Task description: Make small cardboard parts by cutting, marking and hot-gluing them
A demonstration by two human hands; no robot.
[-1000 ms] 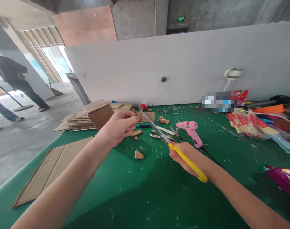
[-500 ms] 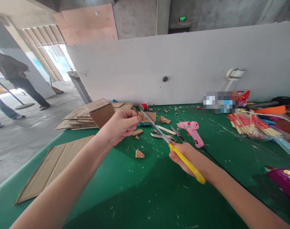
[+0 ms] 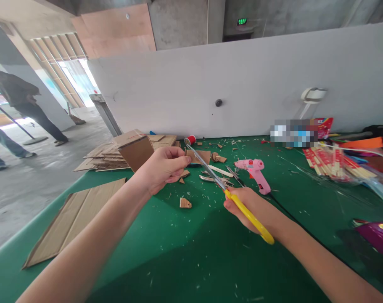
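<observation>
My right hand [image 3: 246,206] grips yellow-handled scissors [image 3: 249,216], whose blades point up and left over the green table. Close to the blade tips, my left hand [image 3: 167,168] is closed in a pinch; what its fingertips hold is too small to make out. A small cardboard piece with a hole [image 3: 185,203] lies on the table below my left hand. Behind the blades are a flat cardboard scrap [image 3: 201,157], a rolled cardboard bit [image 3: 218,158] and a spool of red thread [image 3: 190,139].
A pink glue gun [image 3: 256,172], a utility knife [image 3: 236,176] and pliers [image 3: 207,179] lie beyond my right hand. Stacked cardboard [image 3: 101,158] and a cardboard box [image 3: 136,147] stand at the back left, a cardboard sheet [image 3: 71,219] in front. Packaged sticks [image 3: 330,162] and a purple iron [image 3: 379,237] are rightward.
My left hand has shifted slightly right, its fingertips closer to the scissor blades. The scissors stay in my right hand, and the view has moved a little.
</observation>
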